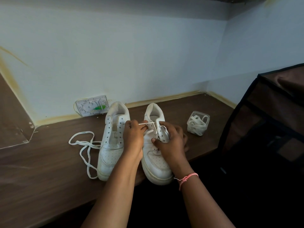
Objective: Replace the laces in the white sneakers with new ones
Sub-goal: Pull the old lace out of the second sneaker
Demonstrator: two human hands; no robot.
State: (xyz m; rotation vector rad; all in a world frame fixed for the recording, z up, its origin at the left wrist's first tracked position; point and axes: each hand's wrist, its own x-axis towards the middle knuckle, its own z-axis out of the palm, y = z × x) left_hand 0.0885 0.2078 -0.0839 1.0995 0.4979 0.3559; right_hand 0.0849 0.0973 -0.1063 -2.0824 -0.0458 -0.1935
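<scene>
White leather sneakers stand side by side on the brown wooden surface (49, 162), toes toward the person. The left hand (134, 137) has its fingers curled and pinches a white lace (146, 123) that runs taut across to the top eyelets of the right sneaker (156, 160). The right hand (171, 142) lies over that sneaker's eyelet rows, fingers bent around the outer side and thumb pressed on the tongue area near the lacing; it grips the shoe and steadies it. A pink thread band (187, 177) circles the right wrist.

The left sneaker (110, 152) has bare eyelets and an open tongue, with no lace through it. A loose white lace (85, 145) lies in loops on the surface just beside it, on its outer side, one loop touching the sole near the toe.

Well to the right of the shoes stands a small clear plastic container (198, 123), lid off, holding a bundle of white laces (196, 127) that fills it.

Against the wall behind the left sneaker leans a white packet (92, 106) with something green inside. A dark fabric cabinet (271, 120) stands at the far right.
</scene>
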